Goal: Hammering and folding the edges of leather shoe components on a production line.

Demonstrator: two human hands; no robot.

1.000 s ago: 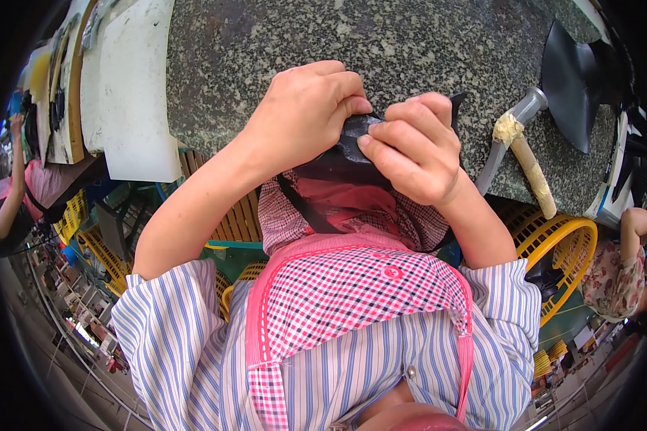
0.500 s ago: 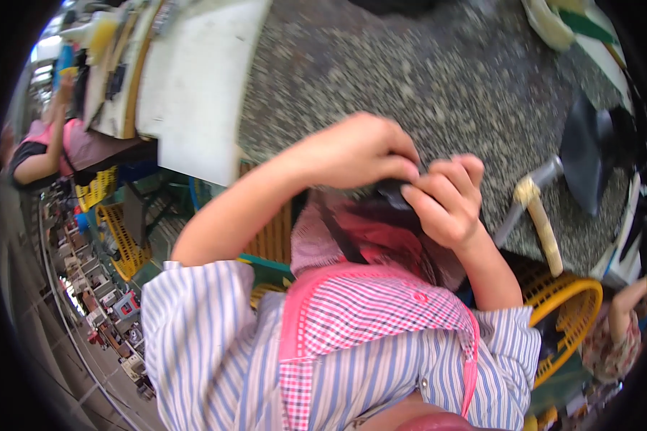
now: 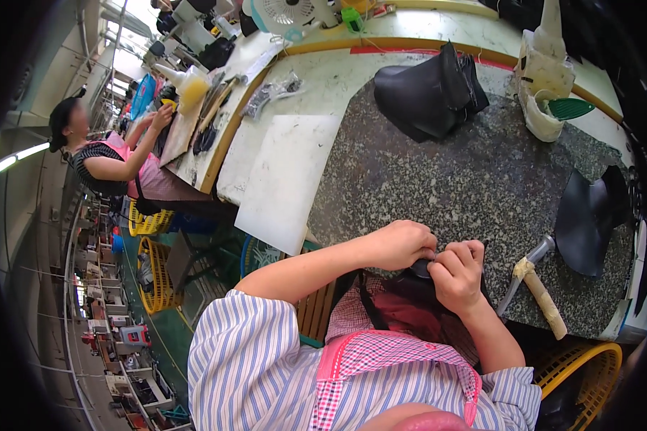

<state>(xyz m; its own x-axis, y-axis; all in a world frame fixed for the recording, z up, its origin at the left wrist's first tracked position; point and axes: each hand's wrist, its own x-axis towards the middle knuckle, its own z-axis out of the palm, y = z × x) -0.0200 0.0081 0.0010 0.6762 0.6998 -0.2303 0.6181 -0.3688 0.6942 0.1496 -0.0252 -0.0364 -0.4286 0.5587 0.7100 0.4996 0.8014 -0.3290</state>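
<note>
Close together at the front edge of the stone slab, my left hand [image 3: 404,244] and my right hand [image 3: 459,273] pinch a black piece of leather-like material [image 3: 420,269]. The fingers of both hands are closed on its upper edge, and much of it is hidden behind them. It hangs over my lap, in front of the pink checked apron [image 3: 388,352]. Right of my right hand, a hammer [image 3: 541,298] with a tape-wrapped handle lies on the slab. Beyond it rests a curved, flat black piece [image 3: 589,223].
A stack of black pieces [image 3: 424,97] sits on the far part of the stone slab [image 3: 381,179]. A white board [image 3: 287,179] lies at its left. At the back right stands a glue bottle [image 3: 546,65]. A yellow basket [image 3: 611,373] is below right; a co-worker [image 3: 122,158] works at left.
The view has swung so that more of the table's far side shows, and my hands appear lower. Both hands still pinch the black piece close together.
</note>
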